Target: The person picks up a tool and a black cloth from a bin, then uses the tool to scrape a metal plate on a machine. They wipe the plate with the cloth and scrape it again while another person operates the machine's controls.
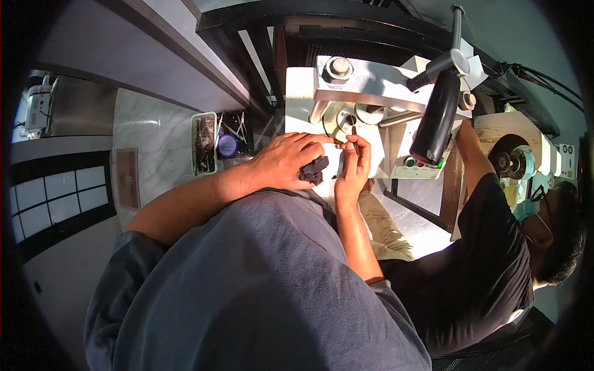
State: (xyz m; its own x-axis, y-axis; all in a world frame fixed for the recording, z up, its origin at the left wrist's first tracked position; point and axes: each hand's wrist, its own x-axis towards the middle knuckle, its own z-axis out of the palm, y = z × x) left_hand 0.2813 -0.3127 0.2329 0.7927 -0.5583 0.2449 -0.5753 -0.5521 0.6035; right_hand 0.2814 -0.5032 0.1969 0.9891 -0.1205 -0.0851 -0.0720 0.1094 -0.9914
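My left hand (288,162) is curled around a crumpled black cloth (314,170), its index finger stretched towards the round metal fitting (337,122) on the white machine (301,93). Beside it, my right hand (352,166) is closed in a pinch, fingertips raised at the fitting's lower edge. A thin dark piece (354,130) shows at those fingertips, against the dark centre hole of the fitting; its kind is too small to make out. Above both hands runs a thick metal bar (377,93) with a large bolt (339,69).
A black lever handle (436,117) hangs over the machine's right side, above a panel of push buttons (422,165). Close on my right, a co-worker (476,266) in a dark shirt reaches towards the machines. A tray of dark sticks (204,143) and a purple-lidded tub (228,146) lie left.
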